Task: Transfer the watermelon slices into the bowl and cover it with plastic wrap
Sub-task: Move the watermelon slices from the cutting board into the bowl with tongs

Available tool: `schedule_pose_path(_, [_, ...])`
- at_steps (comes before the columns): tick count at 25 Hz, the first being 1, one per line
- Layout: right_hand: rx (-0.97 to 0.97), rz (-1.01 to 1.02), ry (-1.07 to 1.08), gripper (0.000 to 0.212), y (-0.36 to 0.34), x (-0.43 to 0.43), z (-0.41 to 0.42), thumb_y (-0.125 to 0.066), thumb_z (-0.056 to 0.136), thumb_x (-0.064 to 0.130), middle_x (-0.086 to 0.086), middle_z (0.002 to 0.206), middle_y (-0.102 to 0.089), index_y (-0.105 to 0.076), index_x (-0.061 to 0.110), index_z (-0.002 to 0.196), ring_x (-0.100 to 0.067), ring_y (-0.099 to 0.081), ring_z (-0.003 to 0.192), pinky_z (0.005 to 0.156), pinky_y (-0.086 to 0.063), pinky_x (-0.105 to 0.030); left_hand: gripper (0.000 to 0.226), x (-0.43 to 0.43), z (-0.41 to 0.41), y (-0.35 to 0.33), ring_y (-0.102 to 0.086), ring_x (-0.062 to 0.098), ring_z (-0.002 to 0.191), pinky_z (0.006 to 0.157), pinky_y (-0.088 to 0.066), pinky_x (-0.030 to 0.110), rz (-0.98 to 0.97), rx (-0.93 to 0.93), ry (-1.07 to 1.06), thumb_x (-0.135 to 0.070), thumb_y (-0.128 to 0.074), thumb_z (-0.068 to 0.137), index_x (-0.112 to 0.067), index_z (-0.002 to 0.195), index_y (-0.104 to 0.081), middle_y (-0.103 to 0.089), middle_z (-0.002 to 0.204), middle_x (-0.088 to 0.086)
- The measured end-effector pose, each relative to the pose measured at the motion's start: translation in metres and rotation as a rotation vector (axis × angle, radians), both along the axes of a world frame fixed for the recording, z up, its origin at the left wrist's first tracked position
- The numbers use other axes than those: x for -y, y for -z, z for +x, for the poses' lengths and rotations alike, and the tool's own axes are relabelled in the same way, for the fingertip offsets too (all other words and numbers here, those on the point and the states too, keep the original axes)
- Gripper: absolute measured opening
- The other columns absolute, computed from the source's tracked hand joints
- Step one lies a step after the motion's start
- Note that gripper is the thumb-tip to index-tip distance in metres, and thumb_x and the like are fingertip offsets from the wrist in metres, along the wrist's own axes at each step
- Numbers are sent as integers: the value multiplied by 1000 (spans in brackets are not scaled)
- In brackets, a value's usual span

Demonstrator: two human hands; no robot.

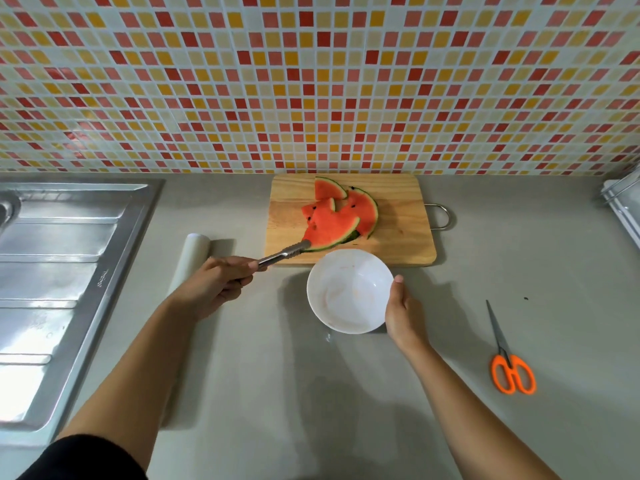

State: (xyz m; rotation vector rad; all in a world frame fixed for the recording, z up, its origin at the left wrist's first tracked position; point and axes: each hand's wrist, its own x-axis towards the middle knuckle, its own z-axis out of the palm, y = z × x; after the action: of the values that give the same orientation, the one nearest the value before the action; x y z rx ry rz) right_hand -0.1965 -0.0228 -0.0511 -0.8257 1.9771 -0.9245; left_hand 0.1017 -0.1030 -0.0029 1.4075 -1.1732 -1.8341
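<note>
At back edge of surface point(346, 393), watermelon slices point(337, 213) all on cutting board point(398, 244); bowl point(349, 292) has no slices yet. Left hand point(218, 282) grips tongs point(282, 254) w/ tips on nearest slice, right hand point(403, 313) holds bowl rim. Transfers & plastic wrap point(192, 261) left to do.

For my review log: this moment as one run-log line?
stage: slice pickup | left hand: grips metal tongs, tips at nearest red watermelon slice on wooden cutting board | right hand: holds empty white bowl | white plastic-wrap roll: untouched
</note>
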Motion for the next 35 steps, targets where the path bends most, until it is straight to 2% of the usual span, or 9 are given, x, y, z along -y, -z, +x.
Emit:
schedule_pose_path(3, [-8,8,24,43,1,0,2,-21,95,50,15,71,-50,-55,25,85,-7,-48,67,74,-36,-29,16,-13,5,-16,-24,8,47,41,-22,14,-14,137,171,-15,-62,85,-6,90,-74,-39,56,-5])
schedule_pose_path(6, [-16,0,22,47,1,0,2,-22,95,49,8,77,-52,-58,20,92,-14,-49,73,75,-35,-29,13,-13,-12,-29,-29,10,49,44,-23,19,-68,373,338,-17,-65,86,-11,84,-76,-44,55,-5])
schedule_pose_path(12, [-88,-13,-56,44,-1,2,-3,-21,96,44,12,66,-52,-51,21,74,-2,-49,64,67,-36,-30,12,4,-62,-51,-38,11,46,44,-31,19,-172,673,356,-22,-68,81,-19,71,-74,-55,58,-2])
schedule_pose_path(16, [-107,-37,-71,43,2,2,-3,-21,97,42,7,69,-53,-53,19,80,-15,-51,69,70,-36,-29,24,-3,-78,-68,-55,14,71,62,-43,25,-465,1006,560,-36,-60,86,-15,83,-72,-63,75,-2])
schedule_pose_path(19, [-95,-77,-54,43,3,2,-2,-23,98,37,-1,76,-59,-54,16,78,-22,-55,76,71,-36,-28,29,-17,-81,-73,-53,23,73,66,-42,31,-692,1185,629,-39,-52,90,-13,77,-58,-61,79,4])
schedule_pose_path(23, [-125,-63,-74,42,2,3,-3,-23,98,37,2,71,-55,-52,16,76,-23,-53,74,69,-35,-29,29,-36,-80,-66,-59,27,89,72,-45,33,-858,1010,643,-36,-55,90,-18,113,-62,-65,95,5])
schedule_pose_path(26, [-155,-59,-93,42,0,3,-3,-22,98,38,6,67,-51,-51,16,77,-22,-50,72,67,-34,-30,44,-53,-86,-47,-59,29,95,78,-48,40,-927,966,726,-35,-53,93,-19,134,-48,-60,106,8])
schedule_pose_path(31, [-176,-50,-106,41,-2,3,-4,-22,98,38,5,68,-50,-52,16,78,-21,-47,71,66,-33,-30,46,-57,-95,-22,-58,32,93,70,-47,41,-1065,1122,673,-33,-48,95,-12,136,-42,-57,103,11])
schedule_pose_path(35, [-174,-45,-107,41,-2,3,-6,-23,98,36,3,67,-50,-50,15,75,-22,-48,71,66,-32,-30,40,-48,-82,-33,-64,31,83,71,-52,40,-1058,830,550,-27,-61,89,-12,126,-56,-65,95,11])
